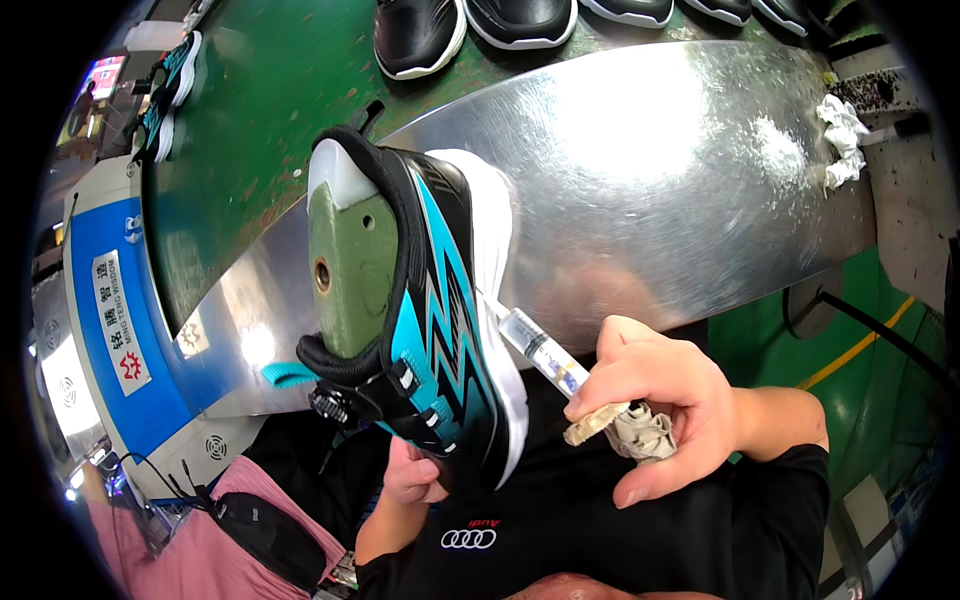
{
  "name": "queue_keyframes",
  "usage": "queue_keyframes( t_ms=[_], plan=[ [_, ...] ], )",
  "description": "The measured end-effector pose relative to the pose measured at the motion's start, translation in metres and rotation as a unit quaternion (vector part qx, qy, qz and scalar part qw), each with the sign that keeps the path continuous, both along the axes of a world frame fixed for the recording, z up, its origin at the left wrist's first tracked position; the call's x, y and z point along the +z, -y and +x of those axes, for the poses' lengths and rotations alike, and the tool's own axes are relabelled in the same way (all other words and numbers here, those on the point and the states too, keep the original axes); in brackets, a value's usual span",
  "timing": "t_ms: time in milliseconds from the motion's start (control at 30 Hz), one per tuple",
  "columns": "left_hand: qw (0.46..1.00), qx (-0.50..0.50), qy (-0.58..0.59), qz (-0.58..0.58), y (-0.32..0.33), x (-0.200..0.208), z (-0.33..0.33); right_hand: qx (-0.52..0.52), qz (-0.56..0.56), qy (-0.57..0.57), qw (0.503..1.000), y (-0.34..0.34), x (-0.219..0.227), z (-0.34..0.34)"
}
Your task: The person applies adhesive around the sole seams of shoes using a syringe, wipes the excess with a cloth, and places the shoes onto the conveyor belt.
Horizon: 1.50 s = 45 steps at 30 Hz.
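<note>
A black and turquoise sneaker (440, 290) with a white sole stands tilted in front of me, its heel toward the far side. A green shoe last (345, 260) fills its opening. My left hand (415, 475) closes on the near toe end, its fingers partly hidden behind the shoe. In my right hand (670, 400) is a clear syringe (545, 352), whose thin tip reaches the seam between upper and white sole. Tucked in the same hand are a crumpled beige wad (642, 434) and a flat tan piece (595, 424), whose kind I cannot make out.
Behind the sneaker lies a shiny metal plate (620, 200) with white residue and crumpled white tissue (842, 140). Several black shoes (520, 20) line the green conveyor (250, 150). Turquoise shoes (165, 100) stand far left. A person in pink (230, 540) is at the lower left.
</note>
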<state>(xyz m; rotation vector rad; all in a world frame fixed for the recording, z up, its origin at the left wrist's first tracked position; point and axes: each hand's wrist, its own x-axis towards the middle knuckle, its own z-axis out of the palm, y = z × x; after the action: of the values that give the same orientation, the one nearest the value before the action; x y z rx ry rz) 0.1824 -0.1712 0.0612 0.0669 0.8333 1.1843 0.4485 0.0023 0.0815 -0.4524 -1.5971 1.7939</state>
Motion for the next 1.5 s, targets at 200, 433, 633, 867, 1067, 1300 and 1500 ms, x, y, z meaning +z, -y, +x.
queue_keyframes(
  t_ms=[200,433,633,867,1067,1300,1500],
  plan=[
    [0.996,-0.075,0.045,0.035,-0.015,-0.006,0.016,0.045,-0.014,0.025,0.999,0.003,0.021,0.011],
    [0.96,-0.17,0.222,-0.007,-0.045,-0.014,0.029,0.06,-0.024,0.06,0.996,0.013,0.055,0.038],
    [0.935,-0.17,0.309,-0.03,-0.064,-0.02,0.063,0.066,0.004,0.114,0.991,0.022,0.085,0.064],
    [0.927,-0.206,0.303,0.081,-0.103,-0.028,0.094,0.011,0.061,0.155,0.986,0.038,0.107,0.088],
    [0.94,-0.195,0.272,0.059,-0.128,-0.024,0.111,-0.046,0.146,0.187,0.97,0.045,0.103,0.098],
    [0.942,-0.174,0.275,0.084,-0.142,-0.028,0.121,-0.091,0.237,0.22,0.942,0.05,0.095,0.087],
    [0.928,-0.156,0.311,0.135,-0.152,-0.021,0.127,-0.126,0.367,0.268,0.882,0.054,0.086,0.077]
  ],
)
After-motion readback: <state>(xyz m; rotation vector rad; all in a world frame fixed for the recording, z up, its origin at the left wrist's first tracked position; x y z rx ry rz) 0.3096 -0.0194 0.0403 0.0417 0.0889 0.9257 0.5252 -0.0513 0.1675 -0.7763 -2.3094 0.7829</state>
